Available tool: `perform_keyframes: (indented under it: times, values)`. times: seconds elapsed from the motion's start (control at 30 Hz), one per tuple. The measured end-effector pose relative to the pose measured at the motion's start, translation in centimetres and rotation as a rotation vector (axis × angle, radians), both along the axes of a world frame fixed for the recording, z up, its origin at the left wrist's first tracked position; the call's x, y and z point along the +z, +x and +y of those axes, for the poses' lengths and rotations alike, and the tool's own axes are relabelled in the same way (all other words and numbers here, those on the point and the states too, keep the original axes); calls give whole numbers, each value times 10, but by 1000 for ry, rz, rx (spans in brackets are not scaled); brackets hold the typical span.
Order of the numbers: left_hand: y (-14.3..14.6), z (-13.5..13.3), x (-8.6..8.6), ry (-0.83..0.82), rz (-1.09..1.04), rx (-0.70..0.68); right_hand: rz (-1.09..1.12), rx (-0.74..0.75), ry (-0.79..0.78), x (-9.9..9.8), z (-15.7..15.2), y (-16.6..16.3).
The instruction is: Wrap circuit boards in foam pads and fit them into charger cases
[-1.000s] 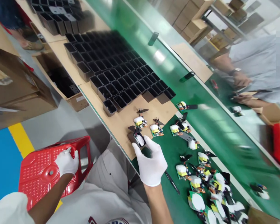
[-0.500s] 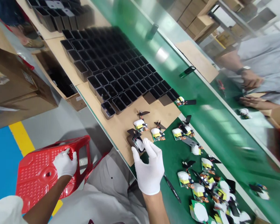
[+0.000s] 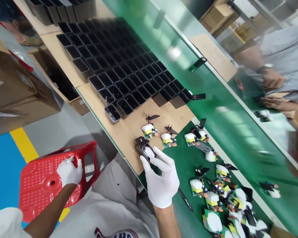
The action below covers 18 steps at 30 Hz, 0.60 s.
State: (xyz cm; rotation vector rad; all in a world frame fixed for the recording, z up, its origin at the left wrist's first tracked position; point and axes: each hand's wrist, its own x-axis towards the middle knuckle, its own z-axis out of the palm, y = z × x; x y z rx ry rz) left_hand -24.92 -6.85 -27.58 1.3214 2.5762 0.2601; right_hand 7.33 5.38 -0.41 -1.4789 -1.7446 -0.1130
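Observation:
My left hand, in a white glove, grips the edge of a red plastic stool beside my left leg. Gloved too, my right hand rests at the near edge of the brown board, its fingers closed round a small black case with a circuit board in it. Two loose circuit boards lie on the brown board just beyond that hand. A grid of several open black cases stands farther up the board.
A heap of several circuit boards lies on the green mat at right, with a thin black tool nearby. Another person's hands work across the green conveyor. Cardboard boxes stand on the floor at left.
The view has shifted slightly, so the case grid sits higher. My right hand's fingers have curled closer round the black case. My left hand stays on the stool.

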Motion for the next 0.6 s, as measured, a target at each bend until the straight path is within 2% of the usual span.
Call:
perform_keyframes:
  times: [0.3, 0.5, 0.6]
  values:
    - [1, 3, 7, -46, -19, 21, -73, 38, -5, 5, 2, 0]
    - [6, 8, 19, -80, -13, 50, 59, -10, -63, 0, -1, -2]
    - [8, 10, 22, -94, -14, 55, 59, -10, -58, -2, -1, -2]
